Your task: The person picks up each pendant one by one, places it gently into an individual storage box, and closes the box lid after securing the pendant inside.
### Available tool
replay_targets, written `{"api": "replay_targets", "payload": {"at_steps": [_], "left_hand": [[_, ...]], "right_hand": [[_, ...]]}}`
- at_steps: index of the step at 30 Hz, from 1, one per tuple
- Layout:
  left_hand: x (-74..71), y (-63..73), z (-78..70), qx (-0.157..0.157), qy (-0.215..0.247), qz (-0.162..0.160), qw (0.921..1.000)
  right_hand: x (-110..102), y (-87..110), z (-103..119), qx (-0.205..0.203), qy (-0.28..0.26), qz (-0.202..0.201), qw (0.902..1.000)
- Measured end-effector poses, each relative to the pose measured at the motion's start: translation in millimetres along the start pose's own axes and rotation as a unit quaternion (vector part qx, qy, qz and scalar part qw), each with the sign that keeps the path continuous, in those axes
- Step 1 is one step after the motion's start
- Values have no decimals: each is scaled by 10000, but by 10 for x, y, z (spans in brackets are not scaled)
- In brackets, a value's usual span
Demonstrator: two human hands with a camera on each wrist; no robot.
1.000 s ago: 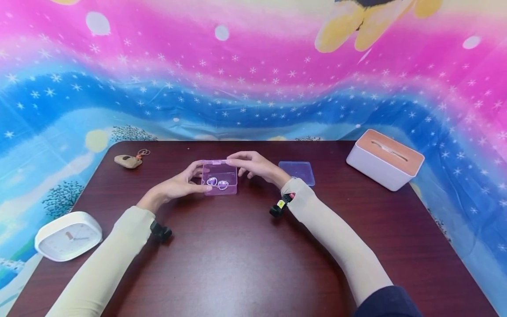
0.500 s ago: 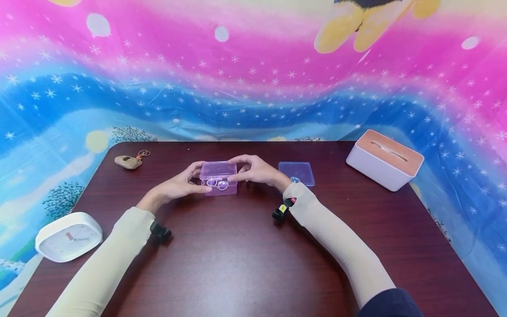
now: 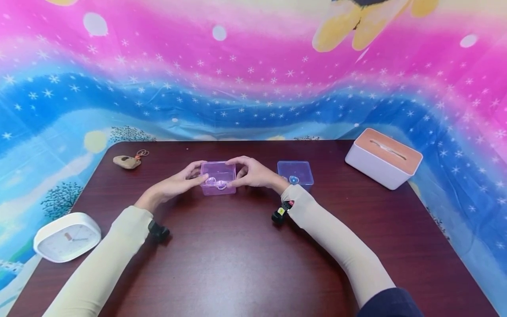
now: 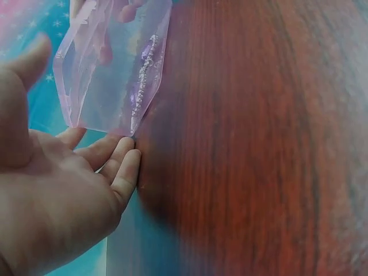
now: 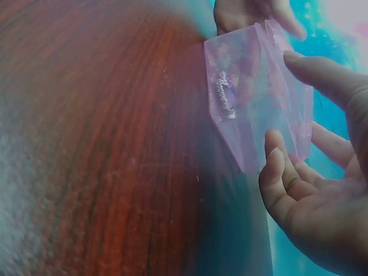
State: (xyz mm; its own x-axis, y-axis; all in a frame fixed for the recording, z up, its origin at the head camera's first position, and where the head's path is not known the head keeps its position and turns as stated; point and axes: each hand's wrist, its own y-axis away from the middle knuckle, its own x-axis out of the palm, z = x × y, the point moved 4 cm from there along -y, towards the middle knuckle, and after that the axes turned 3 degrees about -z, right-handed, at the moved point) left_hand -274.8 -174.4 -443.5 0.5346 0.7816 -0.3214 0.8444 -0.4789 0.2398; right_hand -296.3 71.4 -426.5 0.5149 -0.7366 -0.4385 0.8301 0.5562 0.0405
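A small clear pink plastic box (image 3: 219,190) sits on the table between the two hands, its lid (image 3: 218,167) lowered over it. Through its wall show purple gem-like ornaments (image 5: 227,95) with white beaded rims. At the box's left side, the left hand (image 3: 174,182) touches with its fingertips; in the left wrist view its thumb (image 4: 34,60) stands apart from the plastic. The right hand (image 3: 255,174) holds the right side, thumb (image 5: 322,75) at the lid and the other fingers bent by the side wall. Whether the lid is latched cannot be made out.
A blue clear box (image 3: 295,169) with a blue heart-like ornament (image 3: 293,179) lies right of the right hand. A tissue box (image 3: 384,158) stands back right, a white clock (image 3: 67,237) at left. A brown trinket with a cord (image 3: 127,162) lies back left.
The pink box's lid has swung down from raised to lowered, with the right hand following it. The left thumb has moved up from the box's front wall toward the lid's edge.
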Motion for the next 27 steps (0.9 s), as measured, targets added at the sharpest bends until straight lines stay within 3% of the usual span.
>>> {"api": "replay_targets", "payload": {"at_steps": [16,21,23,25,27], "left_hand": [[56,-28,-10,185,71,-147,9997],[75,-34,-20,180,12,-205,9996],[77,-28,-36,233,-179,-401,9988],[72,1,-85,462,-555,-802,9942],[64,65,-193,901,-1130,-1456,9787]], "right_hand": [[33,-8,-27,236,437,-73,9987],[21,0,-13,24,741,-109,9972],[0,37,18,-222,1099,-196,9935],[-39,108,83,-512,1423,-318,9880],[-107,222,207,-818,1739,-477,9802]]}}
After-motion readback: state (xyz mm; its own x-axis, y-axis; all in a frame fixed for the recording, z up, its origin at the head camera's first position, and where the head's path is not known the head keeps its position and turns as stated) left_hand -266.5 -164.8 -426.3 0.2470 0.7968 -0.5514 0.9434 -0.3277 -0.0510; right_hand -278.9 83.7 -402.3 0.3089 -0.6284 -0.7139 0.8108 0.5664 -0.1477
